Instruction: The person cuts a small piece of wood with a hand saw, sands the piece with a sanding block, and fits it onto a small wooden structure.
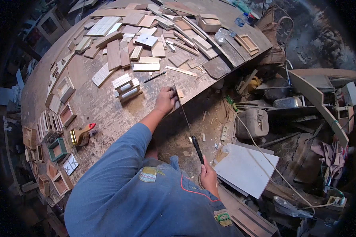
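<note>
My right hand is wrapped round the black grip of a long, thin-bladed handsaw. Its narrow blade slants up and away to the workbench edge, passing just right of my left hand. The fingers of that hand are curled and press down at the bench edge, on a small piece of wood. Part of this pale piece shows on the far side of the blade; my fingers hide the rest. Left of the hand stands a small wooden block assembly with rounded pale parts. A black pencil-like stick lies beyond it.
Wooden offcuts cover the far part of the workbench. At left are a red-handled brush on a tin, a green box and small wooden frames. Right, below the bench, are a grey jerrycan and a white board.
</note>
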Available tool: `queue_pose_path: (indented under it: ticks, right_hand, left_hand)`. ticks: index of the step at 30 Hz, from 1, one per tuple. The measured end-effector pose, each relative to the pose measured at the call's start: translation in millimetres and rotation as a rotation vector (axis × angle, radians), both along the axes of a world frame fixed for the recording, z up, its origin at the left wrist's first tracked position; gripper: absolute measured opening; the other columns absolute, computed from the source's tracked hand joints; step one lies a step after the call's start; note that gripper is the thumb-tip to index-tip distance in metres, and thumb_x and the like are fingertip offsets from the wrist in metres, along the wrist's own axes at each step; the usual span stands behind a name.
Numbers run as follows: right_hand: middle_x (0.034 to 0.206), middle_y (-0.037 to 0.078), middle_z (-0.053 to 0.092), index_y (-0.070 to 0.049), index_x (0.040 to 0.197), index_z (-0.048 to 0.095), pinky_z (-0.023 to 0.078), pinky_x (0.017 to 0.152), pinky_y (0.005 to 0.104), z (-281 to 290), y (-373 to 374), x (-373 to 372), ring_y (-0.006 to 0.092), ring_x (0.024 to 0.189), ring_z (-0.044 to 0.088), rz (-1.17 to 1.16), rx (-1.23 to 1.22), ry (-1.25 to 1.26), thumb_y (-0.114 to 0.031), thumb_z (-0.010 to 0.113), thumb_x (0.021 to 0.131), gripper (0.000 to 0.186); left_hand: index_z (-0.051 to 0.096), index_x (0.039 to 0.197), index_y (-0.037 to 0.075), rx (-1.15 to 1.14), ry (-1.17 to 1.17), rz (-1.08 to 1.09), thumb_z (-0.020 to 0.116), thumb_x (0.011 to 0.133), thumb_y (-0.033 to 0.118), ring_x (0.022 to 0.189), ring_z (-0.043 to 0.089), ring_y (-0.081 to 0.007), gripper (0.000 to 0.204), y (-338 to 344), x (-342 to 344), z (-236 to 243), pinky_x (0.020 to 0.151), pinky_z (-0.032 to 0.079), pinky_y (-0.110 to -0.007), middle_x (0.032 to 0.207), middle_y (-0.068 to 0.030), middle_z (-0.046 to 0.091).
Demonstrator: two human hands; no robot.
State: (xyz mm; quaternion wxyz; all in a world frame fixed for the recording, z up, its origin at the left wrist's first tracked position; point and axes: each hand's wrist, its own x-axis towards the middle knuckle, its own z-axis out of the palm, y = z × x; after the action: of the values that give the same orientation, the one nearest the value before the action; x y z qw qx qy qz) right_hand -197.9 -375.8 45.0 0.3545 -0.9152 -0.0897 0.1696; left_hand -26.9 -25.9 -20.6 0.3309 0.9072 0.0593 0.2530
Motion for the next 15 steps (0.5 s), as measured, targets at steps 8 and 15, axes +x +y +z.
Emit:
queue_pose_path:
  ticks: [8,15]
  right_hand:
    - [0.112,0.024,0.063,-0.018,0.140,0.046,0.050,0.074,0.0334,-24.9,27.8,22.3,0.0300,0.084,0.068,0.000,0.021,0.109,-0.014,0.047,0.096,0.044]
    - [0.078,0.025,0.062,-0.027,0.141,0.044,0.048,0.060,0.0434,-48.9,37.5,30.8,0.0399,0.067,0.063,-0.003,0.165,-0.034,-0.020,0.048,0.096,0.046]
  left_hand:
    - [0.071,0.090,0.003,-0.087,0.009,0.004,0.074,0.069,0.010,0.093,0.059,-0.0327,0.022,-0.5,0.4,3.8,0.082,0.050,-0.040,0.097,-0.0130,0.063]
    - [0.071,0.089,0.003,-0.106,-0.015,0.018,0.076,0.069,0.015,0.091,0.062,-0.0326,0.023,-3.7,-1.3,2.6,0.081,0.050,-0.039,0.097,-0.0130,0.065]
